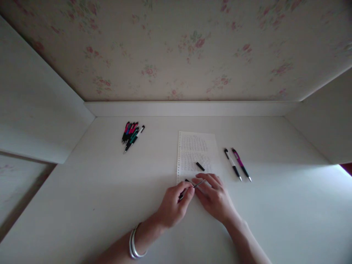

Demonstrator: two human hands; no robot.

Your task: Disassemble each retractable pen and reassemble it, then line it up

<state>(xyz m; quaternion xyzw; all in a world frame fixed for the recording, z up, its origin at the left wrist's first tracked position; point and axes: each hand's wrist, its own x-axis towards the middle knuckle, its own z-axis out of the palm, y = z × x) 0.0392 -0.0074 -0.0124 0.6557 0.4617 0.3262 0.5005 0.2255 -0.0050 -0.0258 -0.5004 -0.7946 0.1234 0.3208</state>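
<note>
My left hand [176, 205] is closed, thumb and forefinger pinching a thin grey pen refill [200, 183] that points up to the right. Dark pen parts [180, 196] show between its fingers, mostly hidden. Beside it, my right hand [214, 196] rests with fingers stretched out over the bottom of a sheet of handwritten paper [192, 143]. The refill's far end reaches the right fingers; whether they touch it I cannot tell. A short black pen grip [200, 166] lies on the paper just beyond the hands.
To the right of the paper lie a white-and-black pen [232, 164] and a purple-and-black pen [241, 164], side by side. A pile of several pens [132, 134] is at the back left. White panels [38, 91] and a floral wall [176, 55] bound the white desk [110, 190].
</note>
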